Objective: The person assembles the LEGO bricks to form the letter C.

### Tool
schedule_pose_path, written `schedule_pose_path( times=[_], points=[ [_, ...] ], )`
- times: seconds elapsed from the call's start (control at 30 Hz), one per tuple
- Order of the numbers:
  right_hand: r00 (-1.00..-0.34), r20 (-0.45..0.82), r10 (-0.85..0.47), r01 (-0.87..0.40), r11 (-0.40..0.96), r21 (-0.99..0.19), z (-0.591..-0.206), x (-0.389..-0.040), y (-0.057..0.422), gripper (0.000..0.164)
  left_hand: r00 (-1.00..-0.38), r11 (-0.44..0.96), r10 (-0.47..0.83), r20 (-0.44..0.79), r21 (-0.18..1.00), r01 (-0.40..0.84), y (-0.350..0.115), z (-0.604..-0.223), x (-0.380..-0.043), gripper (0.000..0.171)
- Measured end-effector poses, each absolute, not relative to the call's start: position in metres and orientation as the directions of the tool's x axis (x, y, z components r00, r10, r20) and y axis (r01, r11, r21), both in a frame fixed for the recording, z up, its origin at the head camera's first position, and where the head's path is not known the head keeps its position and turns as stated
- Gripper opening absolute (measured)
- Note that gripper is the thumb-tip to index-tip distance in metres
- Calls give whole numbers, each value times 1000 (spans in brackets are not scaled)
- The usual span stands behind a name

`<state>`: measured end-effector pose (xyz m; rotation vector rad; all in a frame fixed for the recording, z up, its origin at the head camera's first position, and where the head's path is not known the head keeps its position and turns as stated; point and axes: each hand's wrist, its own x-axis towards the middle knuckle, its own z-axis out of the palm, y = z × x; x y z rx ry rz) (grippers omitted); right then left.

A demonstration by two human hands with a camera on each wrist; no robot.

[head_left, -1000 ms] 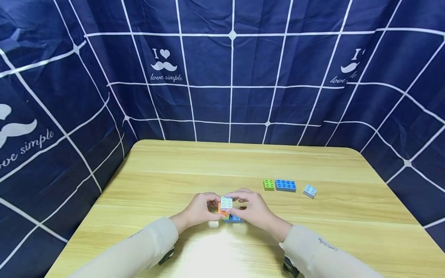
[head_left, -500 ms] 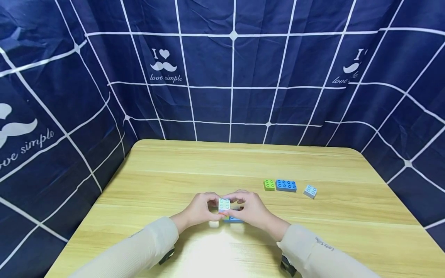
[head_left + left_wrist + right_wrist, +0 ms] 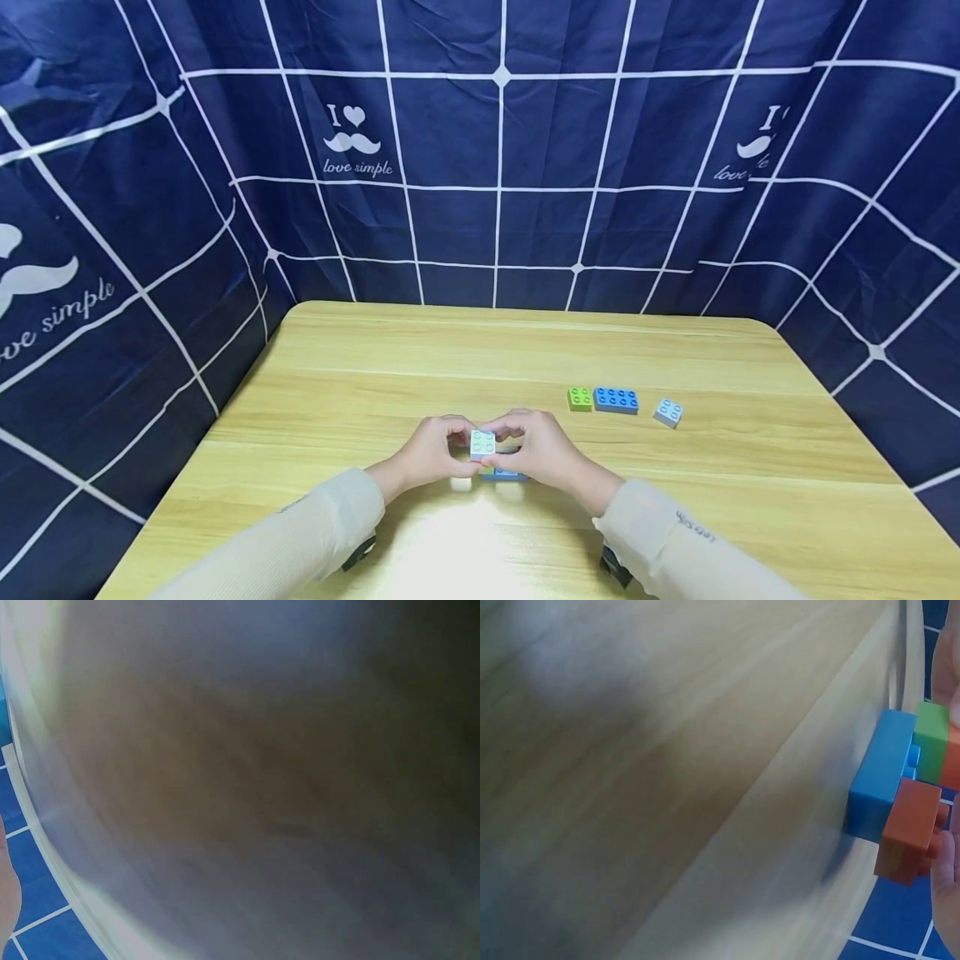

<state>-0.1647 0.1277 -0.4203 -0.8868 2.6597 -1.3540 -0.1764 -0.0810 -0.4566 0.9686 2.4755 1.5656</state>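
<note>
Head view, and we saw right fingers (image 3: 504, 422) pinching a square, studded white block (image 3: 483, 445), left fingers (image 3: 457, 424) gripping the blocky stack (image 3: 879, 780) beneath!

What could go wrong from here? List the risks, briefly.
The pale block in the right hand hides what's beneath in the head view, so it might seat crooked.
The green block stands at one end of the blue brick, so pressing could tip the build.
The hand's fingers lie close to the red-orange block and might knock it.
</note>
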Motion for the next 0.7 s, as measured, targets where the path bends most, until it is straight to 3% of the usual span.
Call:
schedule_pose_path(
  times=[0.13,0.37,0.7],
  points=[
    [-846,224,-484,-466,468,-751,-421,-164,128,32,-788,278,544,290,823,495,-83,-457,-176,25],
    [-835,264,-483,-505,479,-718,-425,-162,128,33,-811,232,491,317,850,473,-85,-453,-172,45],
    [-856,261,-446,-478,490,-729,-428,-159,129,31,-849,219,460,259,894,391,-82,-451,-168,38]
  ],
)
